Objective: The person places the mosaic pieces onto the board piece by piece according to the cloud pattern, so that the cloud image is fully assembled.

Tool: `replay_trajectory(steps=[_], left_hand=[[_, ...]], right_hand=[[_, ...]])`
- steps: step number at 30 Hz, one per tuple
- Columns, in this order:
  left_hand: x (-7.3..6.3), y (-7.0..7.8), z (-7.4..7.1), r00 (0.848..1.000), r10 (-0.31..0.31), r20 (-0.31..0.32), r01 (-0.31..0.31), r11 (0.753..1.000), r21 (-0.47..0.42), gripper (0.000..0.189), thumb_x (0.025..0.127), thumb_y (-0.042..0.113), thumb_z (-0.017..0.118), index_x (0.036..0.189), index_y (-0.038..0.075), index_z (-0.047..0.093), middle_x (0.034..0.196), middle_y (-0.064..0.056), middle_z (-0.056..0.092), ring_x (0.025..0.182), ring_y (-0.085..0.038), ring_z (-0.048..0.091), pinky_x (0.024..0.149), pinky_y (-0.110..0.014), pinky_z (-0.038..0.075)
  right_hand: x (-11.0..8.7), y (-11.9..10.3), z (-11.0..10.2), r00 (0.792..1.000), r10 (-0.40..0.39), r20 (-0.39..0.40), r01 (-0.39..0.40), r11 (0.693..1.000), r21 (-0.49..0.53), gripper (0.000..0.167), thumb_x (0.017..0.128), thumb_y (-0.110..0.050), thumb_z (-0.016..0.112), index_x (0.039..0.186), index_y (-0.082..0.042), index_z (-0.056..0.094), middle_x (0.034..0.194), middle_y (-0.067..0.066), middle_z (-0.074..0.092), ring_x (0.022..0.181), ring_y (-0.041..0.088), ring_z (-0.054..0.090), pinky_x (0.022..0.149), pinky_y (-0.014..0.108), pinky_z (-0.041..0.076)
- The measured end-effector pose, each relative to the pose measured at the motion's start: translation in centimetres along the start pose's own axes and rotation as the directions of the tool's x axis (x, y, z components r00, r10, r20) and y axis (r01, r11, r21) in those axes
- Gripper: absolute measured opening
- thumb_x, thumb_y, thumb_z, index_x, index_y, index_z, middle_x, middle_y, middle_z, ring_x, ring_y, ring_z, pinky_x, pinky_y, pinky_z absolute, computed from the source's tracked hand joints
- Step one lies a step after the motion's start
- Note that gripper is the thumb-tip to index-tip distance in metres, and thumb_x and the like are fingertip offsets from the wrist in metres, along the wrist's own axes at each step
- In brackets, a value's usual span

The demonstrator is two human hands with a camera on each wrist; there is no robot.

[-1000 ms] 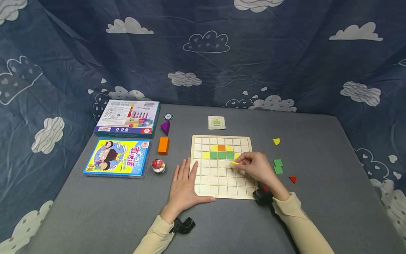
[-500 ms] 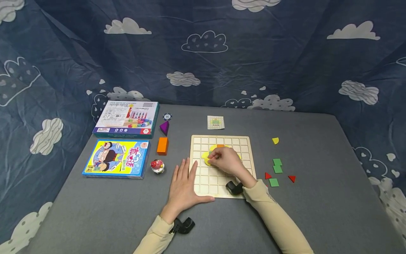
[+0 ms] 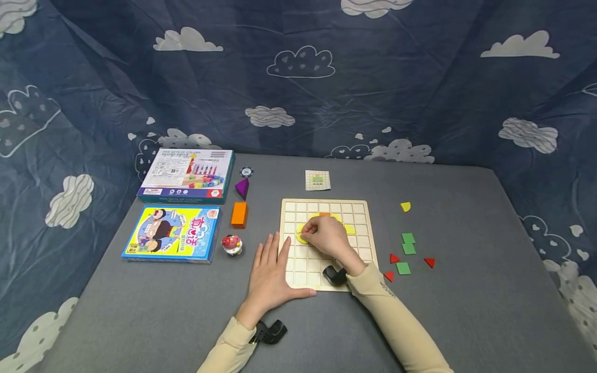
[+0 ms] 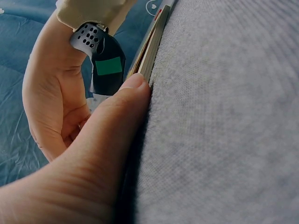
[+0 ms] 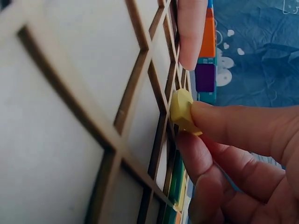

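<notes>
My left hand (image 3: 268,285) lies with straight fingers along the left edge of a gridded wooden board (image 3: 300,267), its thumb at the near edge. In the left wrist view, that thumb (image 4: 117,112) touches the board's rim. Over the board's left-middle cells, my right hand (image 3: 328,237) pinches a rounded yellow tile (image 5: 181,109) between thumb and fingers, against the grid. Part of an orange square tile (image 3: 324,214) and a yellow tile (image 3: 349,229) show around the right hand. Green tiles (image 5: 176,179) sit in the grid, hidden from the head view.
Right of the board lie a yellow tile (image 3: 406,207), several green squares (image 3: 408,249) and red triangles (image 3: 429,262). A pattern card (image 3: 317,180) is behind it. Leftward are two boxes (image 3: 170,233), an orange block (image 3: 239,215), a purple block (image 3: 242,188), a figurine (image 3: 231,244) and a chip (image 3: 246,172).
The right hand has carried the yellow tile leftward across the board from its right side, then shifted slightly further left. My left hand has stayed in place.
</notes>
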State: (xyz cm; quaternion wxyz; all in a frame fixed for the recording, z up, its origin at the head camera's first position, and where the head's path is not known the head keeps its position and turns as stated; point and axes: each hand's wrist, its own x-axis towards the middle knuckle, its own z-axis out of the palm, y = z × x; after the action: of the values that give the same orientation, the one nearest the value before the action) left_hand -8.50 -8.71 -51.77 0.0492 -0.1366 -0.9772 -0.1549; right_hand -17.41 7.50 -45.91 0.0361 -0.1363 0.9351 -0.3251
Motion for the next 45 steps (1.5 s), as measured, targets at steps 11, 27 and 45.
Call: replay_trajectory(steps=[11, 27, 45], left_hand=[[0.0, 0.1, 0.1, 1.000, 0.003, 0.002, -0.003, 1.000, -0.003, 0.131, 0.055, 0.090, 0.054, 0.152, 0.009, 0.019, 0.156, -0.018, 0.011, 0.143, -0.029, 0.006, 0.113, -0.044, 0.002], [-0.1, -0.1, -0.1, 1.000, 0.006, -0.016, -0.006, 1.000, -0.003, 0.131, 0.055, 0.089, 0.056, 0.151, 0.008, 0.022, 0.155, -0.019, 0.014, 0.142, -0.030, 0.008, 0.113, -0.046, 0.004], [0.0, 0.1, 0.0, 1.000, 0.015, -0.027, -0.016, 1.000, -0.019, 0.130, 0.055, 0.088, 0.058, 0.150, 0.006, 0.025, 0.154, -0.020, 0.016, 0.141, -0.032, 0.011, 0.112, -0.048, 0.007]], right_hand=[[-0.8, -0.2, 0.1, 0.999, 0.012, -0.037, -0.014, 0.999, -0.050, 0.015, 0.070, -0.020, 0.085, 0.074, -0.014, 0.071, 0.065, -0.009, 0.060, 0.059, 0.008, 0.054, 0.055, 0.030, 0.042], [-0.5, -0.4, 0.5, 0.997, -0.028, -0.079, 0.019, 0.994, -0.109, 0.019, 0.066, -0.025, 0.087, 0.074, -0.015, 0.072, 0.064, -0.009, 0.060, 0.057, 0.008, 0.054, 0.050, 0.028, 0.041], [-2.3, 1.9, -3.9, 0.998, 0.064, -0.022, -0.064, 0.998, 0.017, 0.019, 0.075, -0.028, 0.081, 0.079, -0.013, 0.070, 0.068, -0.007, 0.062, 0.059, 0.012, 0.053, 0.055, 0.031, 0.040]])
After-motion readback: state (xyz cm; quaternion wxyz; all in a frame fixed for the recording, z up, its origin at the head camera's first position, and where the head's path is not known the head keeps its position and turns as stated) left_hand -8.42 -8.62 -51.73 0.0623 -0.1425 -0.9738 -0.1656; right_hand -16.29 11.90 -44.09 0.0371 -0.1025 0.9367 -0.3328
